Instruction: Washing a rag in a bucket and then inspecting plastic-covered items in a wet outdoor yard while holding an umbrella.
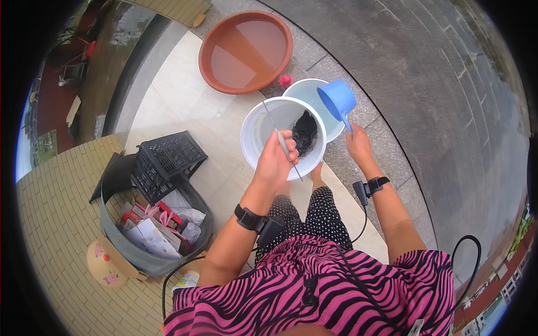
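A white bucket [252, 126] is in front of my legs, with a dark wet mass [305, 131] inside that I cannot identify. Across its mouth runs a thin grey bail handle [271, 115], gripped by my left hand [275, 161]. In my right hand [359, 145] is the handle of a blue plastic dipper [337, 98]. The dipper's cup hangs over the right side of a second pale bucket [309, 87], which holds clear water and is partly hidden behind the white one. Whether the dipper contains water cannot be seen.
A wide terracotta-coloured basin [203, 63] of water stands beyond the buckets, near a small pink object [286, 80]. At left, a grey bin [157, 262] holds boxes and plastic bags, with a black crate [168, 161] on its rim. A straw hat [106, 260] lies beside it.
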Available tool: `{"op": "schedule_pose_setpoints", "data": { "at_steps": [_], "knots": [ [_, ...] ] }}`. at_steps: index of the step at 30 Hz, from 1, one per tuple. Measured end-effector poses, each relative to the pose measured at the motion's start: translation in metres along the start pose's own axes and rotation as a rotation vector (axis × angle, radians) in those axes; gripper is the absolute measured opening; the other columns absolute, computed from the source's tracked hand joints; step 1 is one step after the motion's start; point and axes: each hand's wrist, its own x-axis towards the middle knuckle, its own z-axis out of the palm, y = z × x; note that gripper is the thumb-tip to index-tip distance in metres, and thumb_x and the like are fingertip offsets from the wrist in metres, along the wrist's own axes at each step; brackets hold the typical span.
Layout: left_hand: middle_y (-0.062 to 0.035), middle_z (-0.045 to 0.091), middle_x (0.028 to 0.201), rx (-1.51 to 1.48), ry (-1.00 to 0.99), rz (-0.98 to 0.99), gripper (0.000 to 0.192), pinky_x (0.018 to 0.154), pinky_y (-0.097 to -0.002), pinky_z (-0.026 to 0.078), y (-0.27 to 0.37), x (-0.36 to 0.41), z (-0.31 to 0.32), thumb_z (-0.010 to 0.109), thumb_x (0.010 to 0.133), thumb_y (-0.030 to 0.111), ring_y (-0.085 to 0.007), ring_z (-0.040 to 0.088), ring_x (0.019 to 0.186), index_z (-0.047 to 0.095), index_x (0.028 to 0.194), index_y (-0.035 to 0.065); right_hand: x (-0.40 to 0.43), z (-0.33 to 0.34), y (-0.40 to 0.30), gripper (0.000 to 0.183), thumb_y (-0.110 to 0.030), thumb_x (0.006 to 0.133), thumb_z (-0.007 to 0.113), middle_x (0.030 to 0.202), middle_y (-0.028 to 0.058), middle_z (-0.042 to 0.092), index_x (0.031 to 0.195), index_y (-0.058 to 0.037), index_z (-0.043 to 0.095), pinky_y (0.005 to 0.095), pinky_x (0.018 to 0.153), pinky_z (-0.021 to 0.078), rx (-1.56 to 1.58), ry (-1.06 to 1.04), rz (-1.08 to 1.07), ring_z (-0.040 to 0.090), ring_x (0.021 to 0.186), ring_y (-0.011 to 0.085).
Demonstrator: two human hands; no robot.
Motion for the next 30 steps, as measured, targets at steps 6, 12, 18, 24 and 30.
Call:
{"op": "schedule_pose_setpoints", "data": {
  "at_steps": [6, 12, 18, 24, 30],
  "knots": [
    [-0.0022, 0.047, 0.076, -0.052, -0.033, 0.014, 0.036, 0.065, -0.0287, 0.034, -0.001, -0.01, -0.009, 0.027, 0.096, 0.039, -0.0143, 0.042, 0.068, 0.046, 0.104, 0.0097, 0.038, 0.094, 0.024, 0.025, -0.011, 0.081, 0.049, 0.103, 0.0244, 0.057, 0.103, -0.0004, 0.056, 0.0463, 0.081, 0.0451, -0.237, -0.362, 0.309, 0.057, 0.093, 0.0391],
    [-0.0031, 0.047, 0.079, -0.013, -0.021, 0.051, 0.038, 0.067, -0.0291, 0.033, 0.001, -0.014, -0.009, 0.026, 0.095, 0.039, -0.0149, 0.042, 0.069, 0.044, 0.108, 0.0082, 0.055, 0.18, 0.076, 0.028, -0.01, 0.078, 0.048, 0.1, 0.0256, 0.059, 0.102, -0.0015, 0.059, 0.042, 0.084, 0.0461, -0.147, -0.474, 0.551, 0.055, 0.102, 0.0368],
    [-0.0036, 0.046, 0.078, -0.009, -0.059, 0.039, 0.041, 0.068, -0.0289, 0.034, 0.001, -0.012, -0.011, 0.027, 0.095, 0.041, -0.0145, 0.042, 0.07, 0.043, 0.112, 0.0081, 0.072, 0.223, 0.091, 0.013, -0.022, 0.084, 0.056, 0.06, 0.0003, 0.045, 0.086, -0.0102, 0.051, 0.023, 0.033, 0.0237, 0.781, -0.476, 0.943, 0.036, 0.038, 0.0082],
    [-0.0034, 0.045, 0.078, 0.008, -0.071, 0.036, 0.04, 0.068, -0.0293, 0.035, 0.0, -0.015, -0.015, 0.027, 0.095, 0.041, -0.0143, 0.042, 0.07, 0.044, 0.112, 0.0087, 0.061, 0.154, 0.074, 0.019, -0.023, 0.09, 0.051, 0.063, -0.0025, 0.046, 0.104, -0.0095, 0.05, 0.0195, 0.036, 0.025, 1.121, -0.636, 0.938, 0.032, 0.039, 0.0043],
    [-0.001, 0.045, 0.077, 0.053, -0.015, 0.006, 0.034, 0.067, -0.0279, 0.034, -0.004, -0.012, -0.01, 0.029, 0.095, 0.037, -0.0136, 0.042, 0.069, 0.045, 0.107, 0.0099, 0.043, 0.081, 0.088, 0.018, -0.019, 0.09, 0.051, 0.062, -0.0017, 0.047, 0.104, -0.0076, 0.05, 0.0191, 0.035, 0.0236, 1.228, -0.565, 0.841, 0.032, 0.038, 0.0037]
  ]
}}
